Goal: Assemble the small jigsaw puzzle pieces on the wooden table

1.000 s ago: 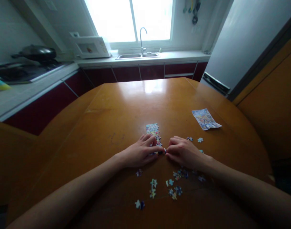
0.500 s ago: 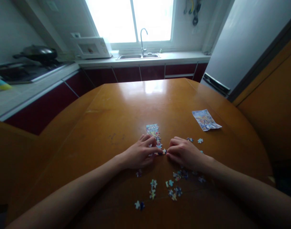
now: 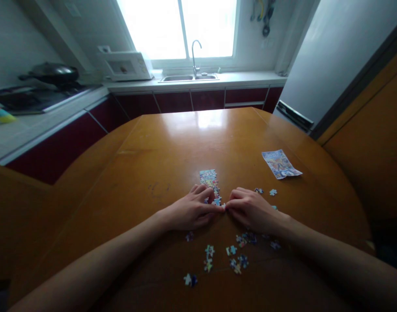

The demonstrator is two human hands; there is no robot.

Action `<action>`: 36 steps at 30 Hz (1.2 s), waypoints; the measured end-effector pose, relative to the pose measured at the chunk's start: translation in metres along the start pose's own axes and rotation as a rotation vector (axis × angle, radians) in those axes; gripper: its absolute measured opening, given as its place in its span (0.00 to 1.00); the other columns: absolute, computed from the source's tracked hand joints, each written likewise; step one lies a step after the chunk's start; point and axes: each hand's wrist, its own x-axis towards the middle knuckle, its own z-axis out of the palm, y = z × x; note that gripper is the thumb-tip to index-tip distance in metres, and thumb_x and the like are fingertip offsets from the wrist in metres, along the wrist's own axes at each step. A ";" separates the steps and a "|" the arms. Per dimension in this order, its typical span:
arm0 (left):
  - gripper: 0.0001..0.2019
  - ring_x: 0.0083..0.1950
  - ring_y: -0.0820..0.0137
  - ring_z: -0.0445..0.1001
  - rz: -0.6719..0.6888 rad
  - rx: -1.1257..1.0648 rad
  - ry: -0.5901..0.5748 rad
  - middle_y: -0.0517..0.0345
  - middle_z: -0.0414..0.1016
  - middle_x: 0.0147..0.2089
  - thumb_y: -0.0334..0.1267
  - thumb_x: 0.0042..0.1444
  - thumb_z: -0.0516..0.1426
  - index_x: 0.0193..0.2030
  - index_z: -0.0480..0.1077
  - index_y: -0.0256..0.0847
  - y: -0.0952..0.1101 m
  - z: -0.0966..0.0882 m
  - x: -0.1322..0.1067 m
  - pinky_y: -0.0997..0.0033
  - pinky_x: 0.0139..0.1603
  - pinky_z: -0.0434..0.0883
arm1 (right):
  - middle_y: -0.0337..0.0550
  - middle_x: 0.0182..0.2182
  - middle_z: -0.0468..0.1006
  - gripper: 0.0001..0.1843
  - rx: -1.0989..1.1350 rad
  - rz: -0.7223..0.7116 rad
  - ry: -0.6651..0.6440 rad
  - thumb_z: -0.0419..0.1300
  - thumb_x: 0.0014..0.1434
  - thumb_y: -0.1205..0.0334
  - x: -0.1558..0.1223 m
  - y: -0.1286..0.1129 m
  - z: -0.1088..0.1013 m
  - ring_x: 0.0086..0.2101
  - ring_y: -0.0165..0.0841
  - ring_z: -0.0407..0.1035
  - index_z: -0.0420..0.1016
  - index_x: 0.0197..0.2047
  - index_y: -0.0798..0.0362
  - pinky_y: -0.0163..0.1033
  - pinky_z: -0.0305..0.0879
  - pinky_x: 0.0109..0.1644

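A partly joined jigsaw puzzle [image 3: 208,175] lies on the wooden table as a narrow strip pointing away from me. My left hand [image 3: 193,208] rests over its near left part, index finger stretched to the near right corner and the other fingers bent and apart. From the right, my right hand [image 3: 250,208] pinches a small puzzle piece [image 3: 223,206] at that corner, its fingertips meeting my left index tip. Fingers cover most of this piece. Whether it is locked into the strip I cannot tell.
Loose puzzle pieces [image 3: 243,261] lie in several clusters nearer me, with a few more [image 3: 273,192] beyond my right hand. A creased picture sheet [image 3: 281,164] lies farther right on the table [image 3: 185,138]. Behind stand a counter with a sink [image 3: 177,78] and a fridge [image 3: 328,65].
My right fingertips have shifted slightly left, closing the gap to my left index finger. The puzzle piece between them is now more covered.
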 end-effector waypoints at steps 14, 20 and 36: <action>0.19 0.50 0.60 0.62 0.008 0.007 0.045 0.52 0.67 0.46 0.33 0.62 0.58 0.59 0.72 0.53 0.001 -0.001 0.002 0.58 0.56 0.65 | 0.45 0.36 0.73 0.16 0.050 0.018 0.009 0.54 0.65 0.71 -0.002 0.003 0.001 0.38 0.35 0.65 0.82 0.46 0.48 0.39 0.64 0.42; 0.20 0.51 0.59 0.61 0.011 0.063 0.019 0.51 0.67 0.48 0.33 0.62 0.58 0.60 0.71 0.52 0.002 0.000 0.000 0.58 0.57 0.65 | 0.47 0.37 0.72 0.15 0.050 0.034 0.017 0.54 0.65 0.71 -0.001 0.000 0.002 0.41 0.37 0.64 0.82 0.45 0.50 0.42 0.65 0.44; 0.23 0.53 0.58 0.61 0.062 0.075 0.027 0.52 0.67 0.51 0.31 0.59 0.59 0.60 0.70 0.52 -0.001 -0.001 -0.001 0.56 0.58 0.63 | 0.47 0.38 0.72 0.16 0.106 0.036 0.029 0.53 0.66 0.72 0.001 -0.001 0.001 0.42 0.38 0.64 0.81 0.44 0.49 0.44 0.66 0.47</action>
